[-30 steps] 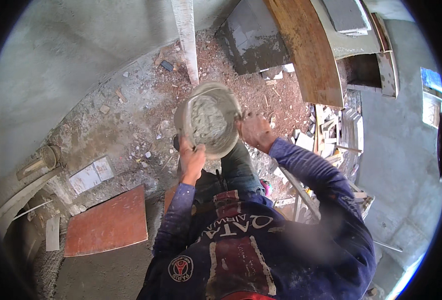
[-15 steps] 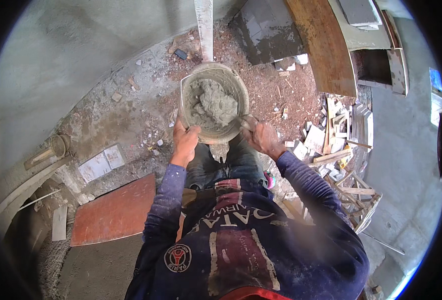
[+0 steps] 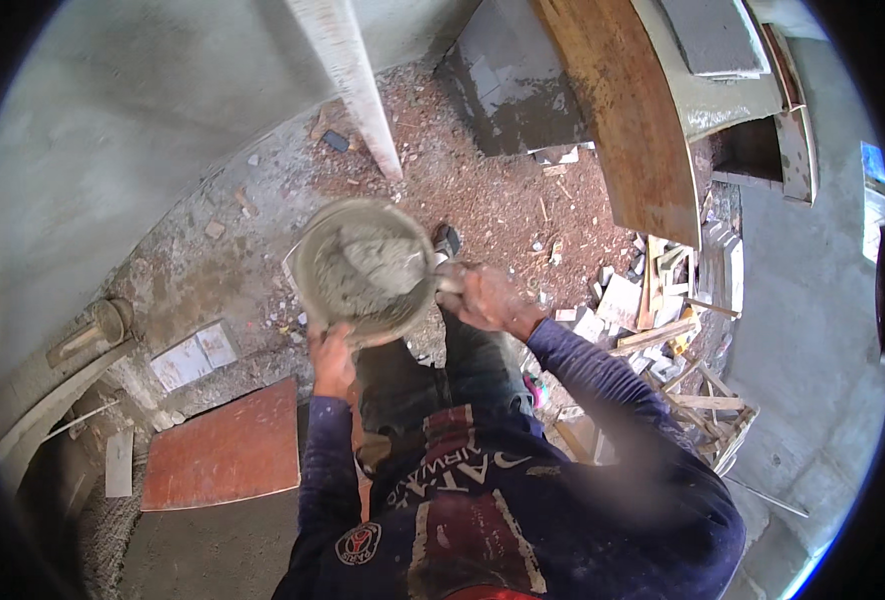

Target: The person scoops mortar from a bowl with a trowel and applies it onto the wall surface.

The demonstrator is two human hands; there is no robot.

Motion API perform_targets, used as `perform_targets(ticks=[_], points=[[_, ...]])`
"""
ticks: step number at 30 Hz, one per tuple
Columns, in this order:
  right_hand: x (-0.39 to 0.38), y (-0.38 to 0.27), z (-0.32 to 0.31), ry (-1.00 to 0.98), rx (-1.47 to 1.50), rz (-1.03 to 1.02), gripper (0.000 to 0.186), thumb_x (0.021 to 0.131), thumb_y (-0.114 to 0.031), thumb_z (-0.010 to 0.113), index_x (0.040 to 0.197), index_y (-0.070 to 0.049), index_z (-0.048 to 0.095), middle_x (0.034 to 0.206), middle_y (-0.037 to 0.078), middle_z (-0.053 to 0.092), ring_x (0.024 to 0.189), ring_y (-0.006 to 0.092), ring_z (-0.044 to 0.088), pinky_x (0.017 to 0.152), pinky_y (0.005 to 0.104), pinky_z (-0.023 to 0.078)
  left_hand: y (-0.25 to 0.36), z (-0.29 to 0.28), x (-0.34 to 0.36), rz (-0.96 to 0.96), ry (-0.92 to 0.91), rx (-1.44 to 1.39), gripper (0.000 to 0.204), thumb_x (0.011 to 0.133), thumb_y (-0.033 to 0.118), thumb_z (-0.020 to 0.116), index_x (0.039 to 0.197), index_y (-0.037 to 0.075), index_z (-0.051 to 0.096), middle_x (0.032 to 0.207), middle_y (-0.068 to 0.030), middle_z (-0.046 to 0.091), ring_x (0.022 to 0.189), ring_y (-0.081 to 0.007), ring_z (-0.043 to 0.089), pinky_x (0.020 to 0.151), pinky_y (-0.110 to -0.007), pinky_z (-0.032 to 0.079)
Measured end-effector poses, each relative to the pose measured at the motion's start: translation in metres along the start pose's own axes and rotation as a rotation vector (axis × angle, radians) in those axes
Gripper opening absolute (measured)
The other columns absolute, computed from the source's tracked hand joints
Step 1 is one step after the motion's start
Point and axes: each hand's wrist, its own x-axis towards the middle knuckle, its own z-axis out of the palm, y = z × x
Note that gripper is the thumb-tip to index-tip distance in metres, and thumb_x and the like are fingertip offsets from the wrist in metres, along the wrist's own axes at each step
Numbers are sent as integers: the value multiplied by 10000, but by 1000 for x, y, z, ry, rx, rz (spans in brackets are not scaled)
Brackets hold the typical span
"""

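A round grey bucket [image 3: 313, 265] of wet mortar [image 3: 353, 290] is in front of me, below the middle of the wall. My left hand [image 3: 333, 355] grips its lower-left rim. My right hand [image 3: 483, 298] is closed on a handle at the bucket's right edge; it appears to belong to a trowel [image 3: 393, 262], whose blade lies in the mortar, partly coated. My legs and one shoe show beneath and beyond the bucket.
A pale post [image 3: 343, 60] rises behind the bucket. A curved wooden board [image 3: 643, 130] and plastered ledges are upper right. Scrap wood and white pieces [image 3: 653, 300] lie right on the rubble floor. A reddish board [image 3: 223, 445] lies lower left. Plastered walls [image 3: 113, 120] enclose the space.
The bucket and both hands have moved left and down since half a second ago. The mortar's lumpy heap now shows a smoother, paler shape where the blade is.
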Motion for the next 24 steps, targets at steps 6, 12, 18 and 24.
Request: perform_targets(ticks=[6, 12, 18, 24], points=[[77, 80, 5, -195, 719, -131, 368, 880, -310, 664, 1152, -71, 607, 834, 120, 667, 703, 220, 651, 647, 342, 546, -23, -16, -19, -74, 213, 41, 460, 786, 24, 625, 1232, 70, 525, 1057, -50, 609, 937, -198, 603, 759, -388, 545], [241, 277, 23, -232, 874, 240, 282, 915, -212, 595, 1138, -44, 633, 869, 80, 661, 741, 172, 634, 637, 349, 555, -32, 10, -42, -104, 394, 90, 542, 736, 2, 605, 1265, 89, 524, 1163, -59, 578, 1012, -222, 591, 806, -378, 538], [207, 181, -122, 639, 934, 123, 221, 935, -236, 606, 958, -17, 623, 673, 1, 538, 540, 64, 473, 471, 240, 369, -93, -27, -29, 11, 330, 350, 438, 742, -4, 581, 1173, 72, 575, 1090, -94, 600, 968, -251, 595, 795, -392, 517], [50, 131, -122, 396, 291, 44, 224, 909, -196, 594, 996, 9, 610, 635, 55, 573, 507, 107, 529, 413, 315, 433, -66, 44, -3, 38, -65, 518, 423, 768, 29, 583, 1188, 21, 538, 1116, -109, 589, 975, -242, 595, 801, -377, 503]])
